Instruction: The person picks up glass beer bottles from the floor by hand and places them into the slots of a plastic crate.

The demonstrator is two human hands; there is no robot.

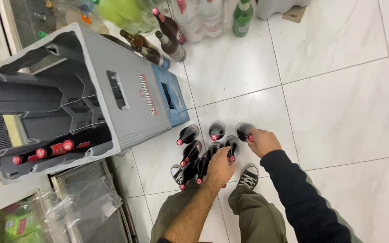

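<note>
Floor: large glossy white tiles [338, 103] with thin grey joints; the bottles stand straight on it.
Room: seen steeply from above; a clear plastic bag [86, 202] lies crumpled at the lower left beside a metal-framed edge.
Grey crate: a grey plastic bottle crate [113, 94] stands tipped up at the left, its divided compartments facing the camera.
Crate contents: a few dark bottles with red caps [50, 150] lie in the lowest row of compartments; the upper compartments show only their walls.
Blue crate: a blue crate [172, 96] sits just behind the grey one, touching it.
Bottle cluster: dark red-capped bottles [190, 155] stand close together on the floor between the crate and the person's shoes [248, 176].
Left hand: the left hand [219, 168] has its grip clenched around the necks of bottles in the cluster.
Right hand: the right hand [263, 141] grasps the neck of the outermost bottle [244, 130] at the cluster's right edge.
Far bottles: brown bottles [167, 40] and one green bottle [242, 18] stand near the top, beside shrink-wrapped clear bottles [201, 18].
</note>
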